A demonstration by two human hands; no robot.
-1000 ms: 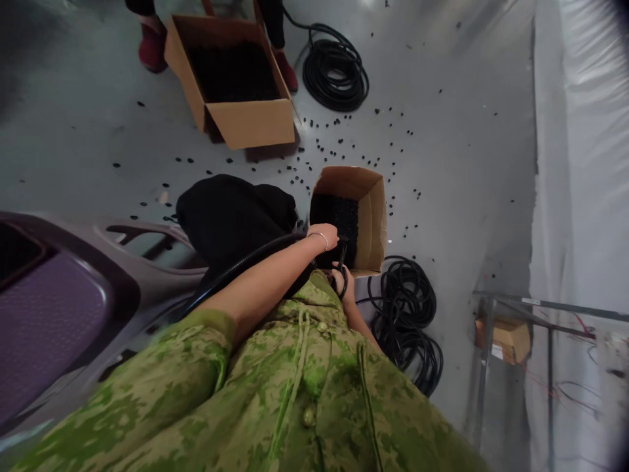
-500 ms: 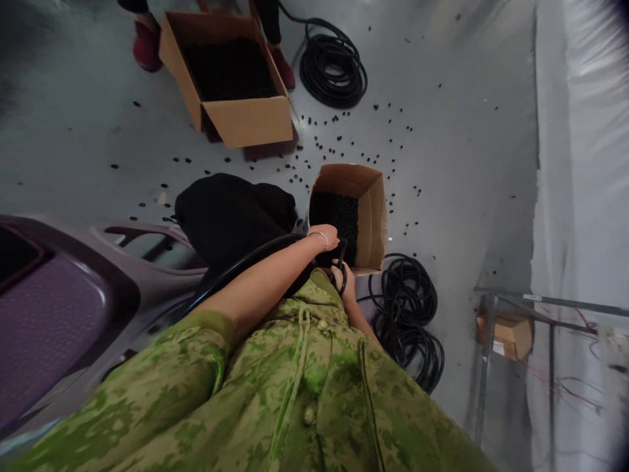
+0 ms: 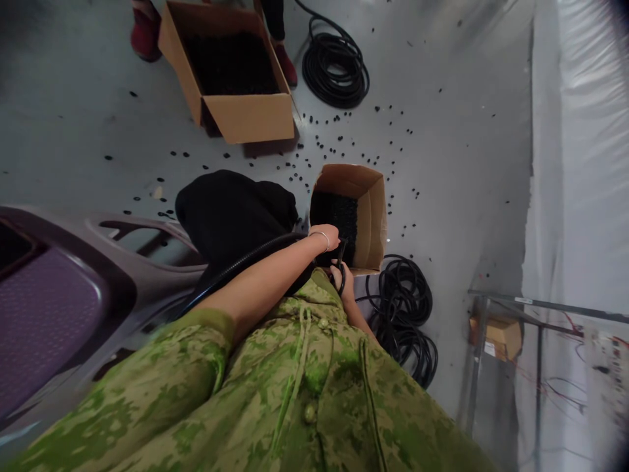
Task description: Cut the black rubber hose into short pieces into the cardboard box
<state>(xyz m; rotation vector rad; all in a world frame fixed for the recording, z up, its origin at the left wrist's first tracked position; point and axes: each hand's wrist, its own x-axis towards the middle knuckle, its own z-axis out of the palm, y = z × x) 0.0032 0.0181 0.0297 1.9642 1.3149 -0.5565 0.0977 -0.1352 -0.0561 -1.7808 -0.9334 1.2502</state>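
My left hand [image 3: 326, 236], with a thin bracelet at its wrist, is closed over the near left edge of a small cardboard box. A black ribbed hose [image 3: 260, 252] runs along my left forearm into that hand. Just below, my right hand [image 3: 346, 278] is wrapped round a black tool with a looped handle [image 3: 343, 283], which looks like scissors; its tip points up toward my left fingers. Beneath both hands the cardboard box [image 3: 371, 226] holds many small black pieces [image 3: 344, 211]. The exact meeting of tool and hose is too dark to make out.
A larger open box [image 3: 250, 118] of black pieces stands ahead, between a person's red shoes [image 3: 146, 36]. Hose coils [image 3: 336, 69] lie beyond it and at my right [image 3: 405, 288]. Small black rings dot the floor. A purple chair [image 3: 54, 314] is left, a metal frame [image 3: 531, 301] right.
My hands hold nearly the same pose over the box. The view has shifted slightly, and little else differs.
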